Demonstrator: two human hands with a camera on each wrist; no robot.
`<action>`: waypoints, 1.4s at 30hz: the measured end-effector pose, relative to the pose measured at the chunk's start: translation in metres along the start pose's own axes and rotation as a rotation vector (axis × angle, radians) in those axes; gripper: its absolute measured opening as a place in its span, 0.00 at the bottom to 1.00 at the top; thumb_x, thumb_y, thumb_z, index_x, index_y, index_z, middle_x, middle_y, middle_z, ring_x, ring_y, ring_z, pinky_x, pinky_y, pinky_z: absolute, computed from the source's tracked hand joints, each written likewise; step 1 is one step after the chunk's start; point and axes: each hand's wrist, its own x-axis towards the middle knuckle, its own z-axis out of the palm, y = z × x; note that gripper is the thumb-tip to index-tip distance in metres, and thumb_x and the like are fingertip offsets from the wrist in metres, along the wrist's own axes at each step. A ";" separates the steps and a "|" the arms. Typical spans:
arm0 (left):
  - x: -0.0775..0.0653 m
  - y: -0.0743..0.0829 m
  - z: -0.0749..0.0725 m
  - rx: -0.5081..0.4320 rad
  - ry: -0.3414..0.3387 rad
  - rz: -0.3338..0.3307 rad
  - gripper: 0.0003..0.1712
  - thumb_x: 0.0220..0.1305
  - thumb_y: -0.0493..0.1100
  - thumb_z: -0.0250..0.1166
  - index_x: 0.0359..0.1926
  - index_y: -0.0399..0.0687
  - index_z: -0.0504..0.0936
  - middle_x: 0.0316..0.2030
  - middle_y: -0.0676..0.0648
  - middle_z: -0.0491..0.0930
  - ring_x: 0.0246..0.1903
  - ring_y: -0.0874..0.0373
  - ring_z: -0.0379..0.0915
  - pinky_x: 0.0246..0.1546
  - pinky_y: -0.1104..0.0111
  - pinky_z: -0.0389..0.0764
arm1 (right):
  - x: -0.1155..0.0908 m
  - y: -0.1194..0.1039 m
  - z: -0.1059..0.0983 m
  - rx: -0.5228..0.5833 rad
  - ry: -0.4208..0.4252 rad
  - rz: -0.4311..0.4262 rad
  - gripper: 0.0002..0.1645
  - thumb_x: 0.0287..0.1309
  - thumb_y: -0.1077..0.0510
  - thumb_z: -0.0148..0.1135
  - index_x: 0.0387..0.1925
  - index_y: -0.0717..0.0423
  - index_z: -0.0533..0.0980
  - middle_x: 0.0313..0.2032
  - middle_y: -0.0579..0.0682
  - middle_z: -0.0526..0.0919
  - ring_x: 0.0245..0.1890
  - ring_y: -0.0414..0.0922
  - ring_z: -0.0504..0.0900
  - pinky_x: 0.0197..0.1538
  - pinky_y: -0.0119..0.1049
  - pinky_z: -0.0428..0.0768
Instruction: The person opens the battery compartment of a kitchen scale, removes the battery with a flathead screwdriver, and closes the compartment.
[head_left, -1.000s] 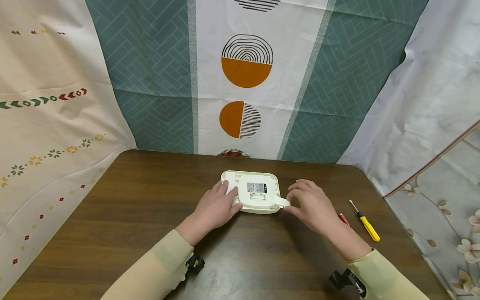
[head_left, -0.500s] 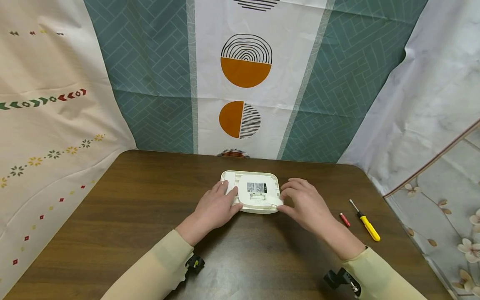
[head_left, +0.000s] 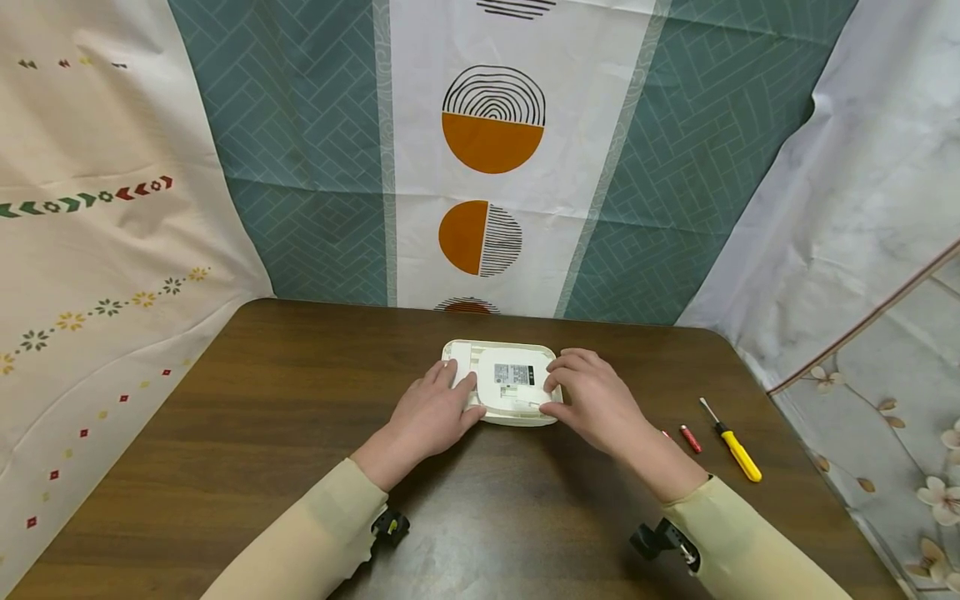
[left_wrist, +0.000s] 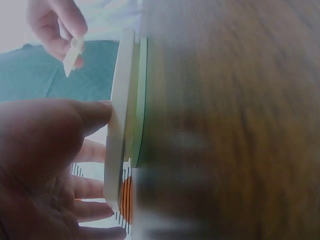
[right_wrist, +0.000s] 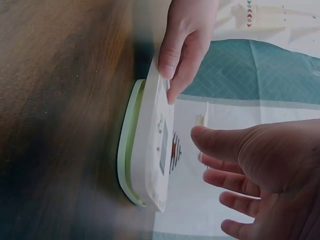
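A white, rounded device [head_left: 487, 375] lies on the table with its labelled side up; its lower part looks pale green in the wrist views. My left hand [head_left: 430, 414] rests on its left end, thumb by the near edge and fingers spread on the upper face. Between thumb and fingers, my right hand [head_left: 592, 400] pinches a small white battery cover [left_wrist: 73, 56]. Both wrist views show a gap between the cover and the device's raised face. From the head, that cover overlaps part of the small compartment below the printed label [head_left: 513, 374].
To the right, a yellow-handled screwdriver [head_left: 737, 450] lies on the brown table [head_left: 322, 400]. Beside it is a small red battery [head_left: 690, 439], and the red tip of another piece [head_left: 666, 434] shows behind my right forearm. Patterned cloths hang behind and at both sides.
My right hand has moved left with the battery cover, from beyond the device's right edge to over its compartment. My left hand and the device have stayed put.
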 end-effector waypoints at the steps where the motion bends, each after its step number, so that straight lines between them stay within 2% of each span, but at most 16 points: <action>1: 0.000 0.000 0.000 0.003 0.001 0.001 0.35 0.83 0.61 0.64 0.78 0.44 0.77 0.78 0.28 0.67 0.78 0.30 0.62 0.72 0.41 0.74 | 0.002 0.000 0.001 -0.007 -0.004 -0.007 0.16 0.52 0.57 0.90 0.35 0.55 0.87 0.52 0.55 0.90 0.66 0.60 0.80 0.70 0.57 0.76; 7: 0.002 -0.001 0.001 0.006 0.002 0.002 0.36 0.82 0.61 0.64 0.77 0.44 0.78 0.78 0.29 0.68 0.78 0.30 0.63 0.71 0.41 0.75 | 0.016 -0.002 0.007 -0.052 -0.056 -0.015 0.16 0.52 0.54 0.90 0.35 0.55 0.89 0.49 0.53 0.90 0.62 0.58 0.81 0.68 0.55 0.78; 17: 0.004 0.000 -0.001 0.007 0.003 0.007 0.36 0.82 0.61 0.64 0.78 0.45 0.77 0.78 0.29 0.67 0.79 0.30 0.62 0.71 0.41 0.74 | 0.032 0.000 0.014 -0.083 -0.171 0.022 0.13 0.56 0.53 0.88 0.33 0.52 0.88 0.44 0.48 0.90 0.62 0.58 0.81 0.69 0.55 0.77; 23: 0.003 0.001 -0.003 0.007 0.001 0.005 0.35 0.83 0.61 0.63 0.78 0.46 0.77 0.78 0.29 0.67 0.79 0.30 0.62 0.71 0.41 0.74 | 0.036 -0.001 0.016 -0.090 -0.208 0.041 0.11 0.58 0.55 0.87 0.34 0.53 0.89 0.44 0.49 0.90 0.63 0.59 0.80 0.70 0.56 0.76; 33: 0.002 0.001 -0.003 0.016 0.007 0.009 0.35 0.83 0.61 0.63 0.78 0.45 0.77 0.78 0.29 0.68 0.78 0.30 0.63 0.71 0.41 0.75 | 0.046 -0.004 0.019 -0.141 -0.245 0.026 0.09 0.59 0.56 0.85 0.32 0.53 0.89 0.43 0.49 0.89 0.61 0.57 0.80 0.70 0.58 0.75; 42: 0.002 0.001 -0.003 0.025 0.006 0.011 0.36 0.83 0.62 0.63 0.78 0.45 0.77 0.78 0.29 0.68 0.78 0.30 0.63 0.71 0.41 0.75 | 0.050 -0.007 0.020 -0.176 -0.300 0.052 0.06 0.62 0.56 0.83 0.33 0.52 0.90 0.45 0.51 0.88 0.62 0.58 0.79 0.73 0.59 0.72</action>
